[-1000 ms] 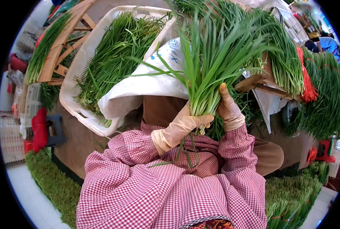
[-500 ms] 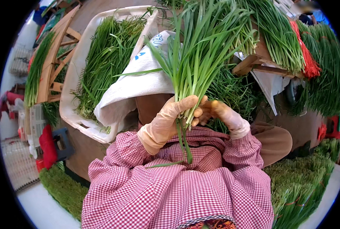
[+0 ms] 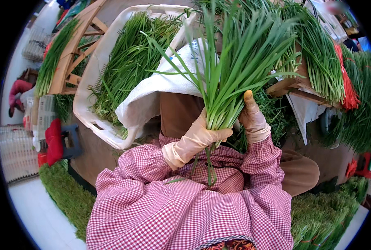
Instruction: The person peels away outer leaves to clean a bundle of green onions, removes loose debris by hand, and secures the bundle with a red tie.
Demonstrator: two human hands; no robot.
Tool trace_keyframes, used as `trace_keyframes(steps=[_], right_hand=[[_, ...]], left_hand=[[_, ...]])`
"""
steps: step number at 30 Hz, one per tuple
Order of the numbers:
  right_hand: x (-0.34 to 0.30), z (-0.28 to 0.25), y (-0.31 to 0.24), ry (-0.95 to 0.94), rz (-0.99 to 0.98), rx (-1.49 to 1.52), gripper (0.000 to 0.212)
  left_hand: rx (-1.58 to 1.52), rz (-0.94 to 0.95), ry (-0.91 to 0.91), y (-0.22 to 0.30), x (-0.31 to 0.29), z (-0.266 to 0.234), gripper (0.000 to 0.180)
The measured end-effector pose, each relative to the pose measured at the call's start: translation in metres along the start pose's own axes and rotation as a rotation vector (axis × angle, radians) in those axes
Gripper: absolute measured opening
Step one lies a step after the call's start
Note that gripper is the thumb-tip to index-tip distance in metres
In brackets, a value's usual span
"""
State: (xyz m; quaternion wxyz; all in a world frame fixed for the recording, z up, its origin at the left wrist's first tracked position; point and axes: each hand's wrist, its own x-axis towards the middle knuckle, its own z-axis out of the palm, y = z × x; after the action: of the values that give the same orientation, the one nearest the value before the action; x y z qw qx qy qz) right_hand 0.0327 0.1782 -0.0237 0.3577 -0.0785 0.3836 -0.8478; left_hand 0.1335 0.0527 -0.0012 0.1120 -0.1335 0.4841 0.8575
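Observation:
My left hand [image 3: 198,136], in a pale rubber glove, is closed round the white stem ends of a bunch of green chives [image 3: 227,98]. The leaves fan upward and away from me, and a few limp blades hang below my fist. Close against the bunch's right side is my gloved right hand [image 3: 254,121], its stained thumb stretched up and apart. Its other fingers are partly hidden behind the stems. A white woven sack [image 3: 160,83] lies over my left leg, just beyond my left hand.
A white plastic crate [image 3: 83,93] full of loose chives stands at the left, beside a wooden rack [image 3: 67,58]. On the right, a wooden stand [image 3: 283,86] bears more chives and red ties [image 3: 348,83]. Bundled chives [image 3: 327,212] lie behind me on the right; a blue-grey stool [image 3: 71,141] is at left.
My right hand has moved up from the stem ends to the bunch's right side, with its thumb now raised. The left hand keeps its grip, and the leaves spread wider to the right.

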Motion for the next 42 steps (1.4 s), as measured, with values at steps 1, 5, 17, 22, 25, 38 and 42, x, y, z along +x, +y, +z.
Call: trace_keyframes(steps=[1,5,17,22,25,38,42], right_hand=[[0.0,0.004,-0.002,0.015,0.009,-0.011,0.068],[-0.001,0.009,-0.007,0.012,0.028,-0.042,0.065],[-0.006,0.018,0.009,-0.171,0.087,0.104,0.048],[-0.013,0.046,-0.015,-0.099,-0.006,0.061,0.039],[-0.019,0.049,-0.022,-0.099,0.017,0.034,0.041],[0.0,0.024,0.011,-0.032,0.068,0.197,0.032],[0.007,0.014,0.021,-0.074,0.135,0.283,0.031]], left_hand=[[-0.016,0.008,-0.007,-0.001,0.0,-0.001,0.061],[0.017,0.004,-0.033,-0.001,-0.004,0.0,0.071],[-0.038,-0.027,-0.219,0.003,-0.022,-0.002,0.059],[0.008,0.086,-0.224,-0.002,-0.023,-0.002,0.068],[0.106,0.098,-0.173,0.0,-0.035,-0.006,0.068],[0.129,-0.036,-0.09,0.018,-0.029,-0.018,0.055],[0.036,-0.083,-0.072,0.011,-0.031,-0.02,0.05]])
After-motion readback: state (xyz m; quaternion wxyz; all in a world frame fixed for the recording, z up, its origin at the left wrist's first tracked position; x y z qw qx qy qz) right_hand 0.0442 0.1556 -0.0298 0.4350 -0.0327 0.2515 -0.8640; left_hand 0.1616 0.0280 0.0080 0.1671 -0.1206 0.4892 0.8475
